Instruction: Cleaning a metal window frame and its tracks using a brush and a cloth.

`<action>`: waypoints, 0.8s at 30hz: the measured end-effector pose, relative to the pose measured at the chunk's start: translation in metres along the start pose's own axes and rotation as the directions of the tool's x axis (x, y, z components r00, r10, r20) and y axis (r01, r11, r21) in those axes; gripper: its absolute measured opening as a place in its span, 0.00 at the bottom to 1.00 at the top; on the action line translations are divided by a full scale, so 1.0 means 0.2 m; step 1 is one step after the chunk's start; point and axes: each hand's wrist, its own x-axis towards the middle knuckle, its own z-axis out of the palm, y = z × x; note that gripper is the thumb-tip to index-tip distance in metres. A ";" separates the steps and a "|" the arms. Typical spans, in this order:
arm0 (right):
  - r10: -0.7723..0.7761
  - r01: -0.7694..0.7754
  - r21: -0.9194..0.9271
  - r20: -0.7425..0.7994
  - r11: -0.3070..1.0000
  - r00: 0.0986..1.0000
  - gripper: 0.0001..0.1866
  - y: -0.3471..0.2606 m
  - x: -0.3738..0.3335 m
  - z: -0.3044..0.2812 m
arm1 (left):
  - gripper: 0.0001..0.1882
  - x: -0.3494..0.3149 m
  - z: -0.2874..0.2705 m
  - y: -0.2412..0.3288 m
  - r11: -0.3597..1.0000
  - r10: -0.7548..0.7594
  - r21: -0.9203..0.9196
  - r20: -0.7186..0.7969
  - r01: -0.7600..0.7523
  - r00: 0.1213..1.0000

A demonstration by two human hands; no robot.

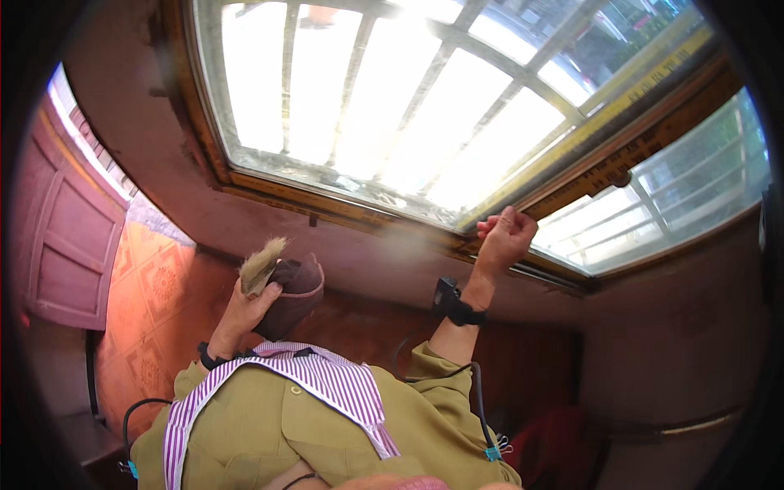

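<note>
My left hand (239, 314) is closed around a dark brown cloth (299, 291) and a brush with pale tan bristles (263, 266). The bristles point up, and the cloth hangs beside them in a loose bundle. My right hand (508, 237) is raised to the lower corner of the wooden window frame (351, 214), where the glass pane meets the side frame. Its fingers are curled in, and whatever they hold, if anything, is hidden. Whether they touch the frame, I cannot tell.
Behind the barred window pane (392, 106) comes bright light. A second, narrower pane (653, 212) is at the right. Below runs a pinkish wall (359, 249). A pink panelled door (72, 220) stands at the left over patterned orange floor tiles (151, 286). Something red (547, 445) is low at the right.
</note>
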 end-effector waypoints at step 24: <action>-0.063 -0.041 -0.391 -0.250 0.919 0.966 0.12 0.22 0.61 -0.62 | 0.24 0.07 -0.25 0.04 0.994 0.076 0.086 -0.188 -0.060 0.979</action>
